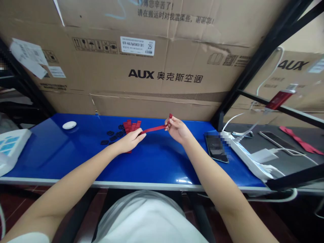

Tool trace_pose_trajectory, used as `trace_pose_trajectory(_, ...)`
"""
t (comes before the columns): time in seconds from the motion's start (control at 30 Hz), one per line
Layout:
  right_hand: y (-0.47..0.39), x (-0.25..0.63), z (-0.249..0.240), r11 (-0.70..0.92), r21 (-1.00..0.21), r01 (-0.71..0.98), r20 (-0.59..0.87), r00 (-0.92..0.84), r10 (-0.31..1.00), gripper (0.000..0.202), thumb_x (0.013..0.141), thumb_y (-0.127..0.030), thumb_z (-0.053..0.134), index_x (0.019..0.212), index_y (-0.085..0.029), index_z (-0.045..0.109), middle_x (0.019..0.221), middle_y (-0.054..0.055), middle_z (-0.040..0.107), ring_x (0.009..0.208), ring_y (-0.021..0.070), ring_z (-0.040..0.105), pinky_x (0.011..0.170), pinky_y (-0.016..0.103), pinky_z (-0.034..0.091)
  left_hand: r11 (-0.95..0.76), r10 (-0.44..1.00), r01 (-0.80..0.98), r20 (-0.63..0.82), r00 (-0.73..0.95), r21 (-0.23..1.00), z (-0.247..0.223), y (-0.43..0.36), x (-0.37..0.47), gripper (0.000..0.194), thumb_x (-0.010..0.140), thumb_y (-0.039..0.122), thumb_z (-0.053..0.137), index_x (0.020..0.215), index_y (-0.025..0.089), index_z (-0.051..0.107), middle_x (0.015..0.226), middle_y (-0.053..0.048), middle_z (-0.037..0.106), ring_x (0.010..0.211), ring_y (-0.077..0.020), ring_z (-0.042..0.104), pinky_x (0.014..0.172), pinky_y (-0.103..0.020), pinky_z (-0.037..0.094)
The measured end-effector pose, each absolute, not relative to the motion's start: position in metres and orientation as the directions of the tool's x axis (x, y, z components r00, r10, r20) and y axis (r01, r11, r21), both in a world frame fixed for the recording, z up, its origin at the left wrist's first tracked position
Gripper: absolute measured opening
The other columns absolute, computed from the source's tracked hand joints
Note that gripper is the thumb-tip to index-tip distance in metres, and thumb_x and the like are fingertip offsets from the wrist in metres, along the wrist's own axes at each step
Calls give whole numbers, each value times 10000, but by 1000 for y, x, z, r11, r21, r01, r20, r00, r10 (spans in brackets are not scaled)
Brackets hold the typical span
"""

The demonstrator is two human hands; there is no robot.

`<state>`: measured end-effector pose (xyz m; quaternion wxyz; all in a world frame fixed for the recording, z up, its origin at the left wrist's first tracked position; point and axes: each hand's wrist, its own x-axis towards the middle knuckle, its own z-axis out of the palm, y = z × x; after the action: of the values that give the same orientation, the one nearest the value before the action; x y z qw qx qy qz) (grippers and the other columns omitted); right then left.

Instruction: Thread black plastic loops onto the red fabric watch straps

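A narrow red strap (155, 128) is stretched between my two hands above the blue tabletop. My left hand (133, 139) is closed round one end of it. Raised a little higher, my right hand (176, 127) pinches the other end, and a short tip sticks up past the fingers. Several more red straps (128, 125) lie just behind my left hand, which partly covers them. Beside them are several small black strap buckles (110, 133), loose on the blue surface.
A white oval object (69, 125) lies at the back left, near a white device (15, 148). To the right are a dark phone (215, 148) and a white power strip (246, 157) with cables. A large cardboard box (106, 87) stands behind, between black metal posts (243, 71).
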<state>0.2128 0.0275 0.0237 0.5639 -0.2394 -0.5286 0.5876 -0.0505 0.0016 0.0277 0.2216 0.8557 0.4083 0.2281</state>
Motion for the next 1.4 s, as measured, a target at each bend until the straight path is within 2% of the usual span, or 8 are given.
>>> trace_pose_trajectory(0.13,28,218,21,367,-929,44,362,-99,927,424,644,-442,805,919,-222,568,1000,54,614,959,219,567,897,396,459,-596,799,689,220,559,413,24,1,-48,348,977,516,315,863,214,447,747,-18,562,669,-201,574,610,-299,379)
trace_pose_trajectory(0.23,22,207,16,507,-758,410,521,-86,849,415,695,-472,766,975,-220,591,1088,85,599,1101,267,513,996,453,383,-609,793,758,214,570,236,19,-5,-37,360,975,505,323,926,196,500,842,-80,619,736,-256,632,618,-325,409)
trace_pose_trajectory(0.47,5,164,3,527,-751,399,299,-506,809,327,900,-482,517,989,-182,612,883,46,659,757,164,577,699,291,432,-646,757,759,193,624,81,10,-10,-16,365,983,392,345,1160,140,541,1064,-154,627,915,-284,652,682,-338,478)
trace_pose_trajectory(0.63,16,187,11,510,-608,608,234,-476,847,266,846,-380,591,682,-171,607,656,3,604,605,126,486,603,268,327,-668,732,744,174,658,-1,6,-4,-14,401,989,451,315,1077,135,546,1012,-146,642,907,-283,650,681,-341,478)
trace_pose_trajectory(0.9,32,216,-2,384,-439,812,196,-331,923,134,853,-259,585,747,-178,595,845,64,607,825,194,510,740,301,351,-632,741,769,219,635,-91,-3,12,-13,383,991,404,302,1091,132,552,1043,-170,618,967,-293,601,821,-402,447)
trace_pose_trajectory(1.13,28,208,-3,335,-404,851,156,-297,942,194,770,-345,714,845,-199,612,995,93,578,983,268,487,857,387,359,-655,752,724,289,593,217,-6,26,-22,153,941,214,418,972,180,565,1000,-118,620,980,-279,558,852,-432,431)
trace_pose_trajectory(1.27,25,204,-2,354,-599,718,149,-335,930,115,781,-247,657,813,-190,562,825,38,598,785,190,522,742,315,392,-631,773,551,381,507,546,-7,33,-23,119,871,238,569,976,181,562,960,-75,649,910,-223,615,842,-399,479)
trace_pose_trajectory(1.4,21,196,3,411,-772,486,201,-427,882,103,838,-271,547,838,-179,593,774,18,610,660,145,521,659,284,402,-382,886,300,254,388,874,-1,31,-22,321,789,369,697,1009,161,588,738,-25,663,628,-180,655,646,-351,543)
